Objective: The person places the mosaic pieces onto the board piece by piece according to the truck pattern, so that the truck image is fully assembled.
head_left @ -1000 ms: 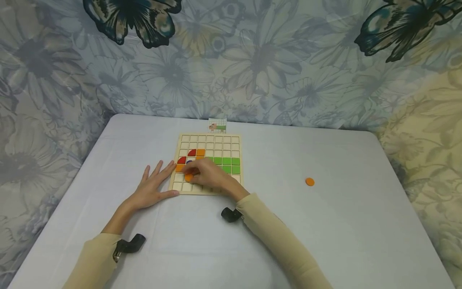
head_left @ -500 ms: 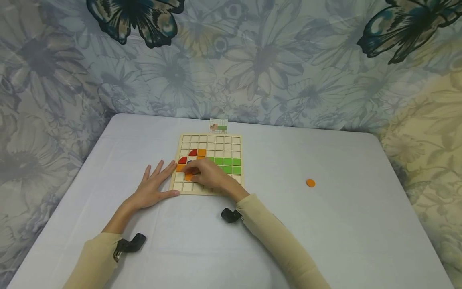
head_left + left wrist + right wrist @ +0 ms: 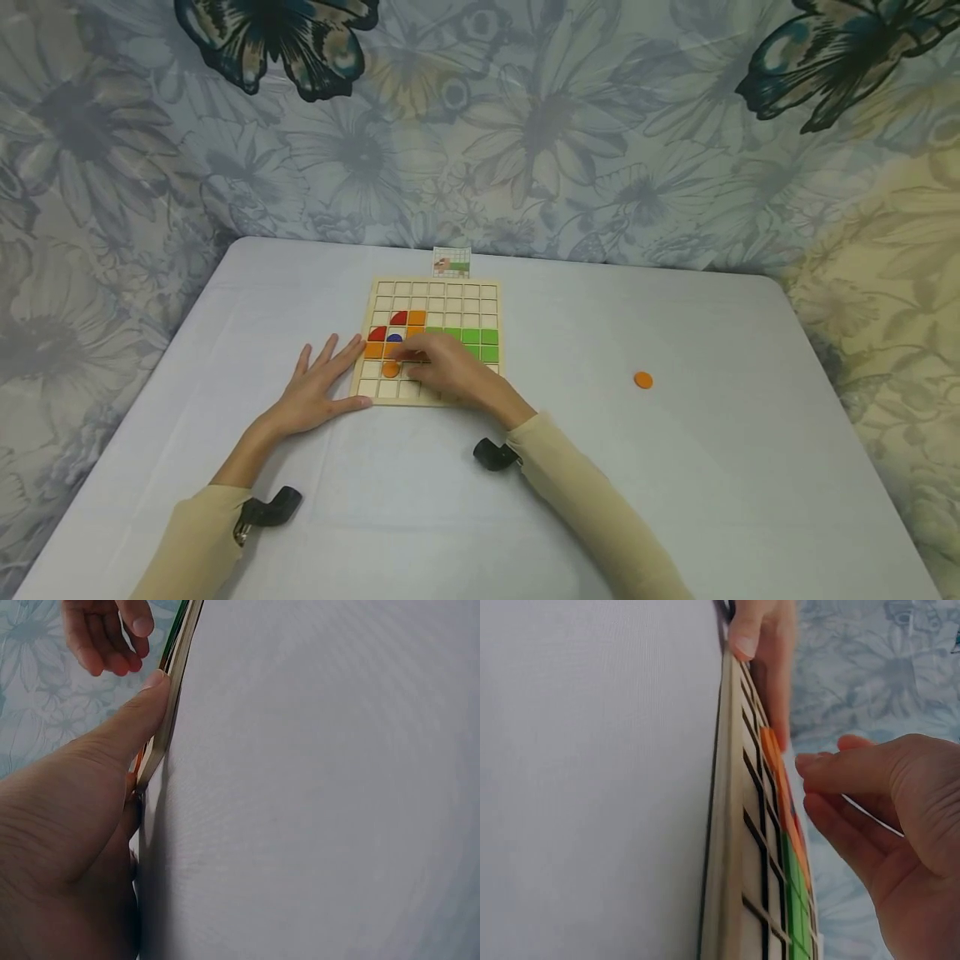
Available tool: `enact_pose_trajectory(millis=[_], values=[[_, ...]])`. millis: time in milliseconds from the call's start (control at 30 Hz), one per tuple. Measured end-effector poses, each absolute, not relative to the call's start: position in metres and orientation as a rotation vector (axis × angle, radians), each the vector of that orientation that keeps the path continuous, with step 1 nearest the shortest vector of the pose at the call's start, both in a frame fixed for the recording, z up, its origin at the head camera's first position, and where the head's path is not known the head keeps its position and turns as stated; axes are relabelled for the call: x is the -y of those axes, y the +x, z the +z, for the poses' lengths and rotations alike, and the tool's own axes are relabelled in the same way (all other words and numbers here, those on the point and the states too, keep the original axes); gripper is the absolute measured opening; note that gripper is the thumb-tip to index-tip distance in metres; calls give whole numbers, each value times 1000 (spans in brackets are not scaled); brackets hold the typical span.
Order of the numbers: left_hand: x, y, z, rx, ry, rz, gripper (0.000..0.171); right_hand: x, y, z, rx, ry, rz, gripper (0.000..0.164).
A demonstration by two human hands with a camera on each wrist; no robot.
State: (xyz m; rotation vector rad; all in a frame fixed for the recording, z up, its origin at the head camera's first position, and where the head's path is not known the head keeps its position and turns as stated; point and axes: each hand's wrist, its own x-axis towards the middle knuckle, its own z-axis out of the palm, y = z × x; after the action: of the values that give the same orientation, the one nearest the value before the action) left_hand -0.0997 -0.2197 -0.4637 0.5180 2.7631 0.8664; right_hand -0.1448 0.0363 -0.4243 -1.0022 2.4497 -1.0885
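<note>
A wooden grid board [image 3: 427,287] lies on the table with colored pieces in its cells. My left hand [image 3: 318,398] is spread flat at the board's left side, its thumb and fingertips touching the edge. Just above the board, my right hand [image 3: 450,364] hovers with loosely bent fingers and holds nothing. An orange disc [image 3: 391,369] sits in a cell below the orange squares [image 3: 373,350], close to the right fingertips. Red quarter-circles [image 3: 398,318], a blue half-round piece [image 3: 394,338] and green squares [image 3: 490,337] fill other cells. My right forearm and hand cover part of the grid.
A small picture card [image 3: 452,262] with a grid pattern stands behind the board. Another orange disc [image 3: 643,380] lies on the white cloth to the right. Floral fabric [image 3: 540,133] with butterflies rises behind the table.
My right hand has let go of the orange disc and drawn back slightly to the right, uncovering the disc and the blue piece. The left hand has stayed put.
</note>
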Motion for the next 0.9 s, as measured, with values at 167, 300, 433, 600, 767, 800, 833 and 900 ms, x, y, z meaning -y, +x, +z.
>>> enact_pose_trajectory(millis=[167,300,433,600,767,800,833,900], values=[[219,-99,-465,-2778,500,862,96,-57,-147,-420,-2476,-1020,-1114,28],[219,-99,-466,-2781,504,873,97,-77,-152,-418,-2523,-1000,-1133,28],[219,-99,-465,-2771,494,864,98,-93,-155,-416,-2536,-959,-1181,28],[219,-99,-462,-2760,485,870,98,-111,-156,-413,-2510,-896,-1284,30],[218,-98,-461,-2759,495,883,97,-127,-159,-410,-2559,-877,-1346,29],[217,-98,-461,-2762,497,884,97,-131,-160,-409,-2572,-877,-1356,29],[217,-98,-461,-2763,496,882,97,-134,-161,-408,-2584,-874,-1365,29],[217,-98,-461,-2761,500,884,96,-142,-162,-408,-2608,-865,-1375,29]])
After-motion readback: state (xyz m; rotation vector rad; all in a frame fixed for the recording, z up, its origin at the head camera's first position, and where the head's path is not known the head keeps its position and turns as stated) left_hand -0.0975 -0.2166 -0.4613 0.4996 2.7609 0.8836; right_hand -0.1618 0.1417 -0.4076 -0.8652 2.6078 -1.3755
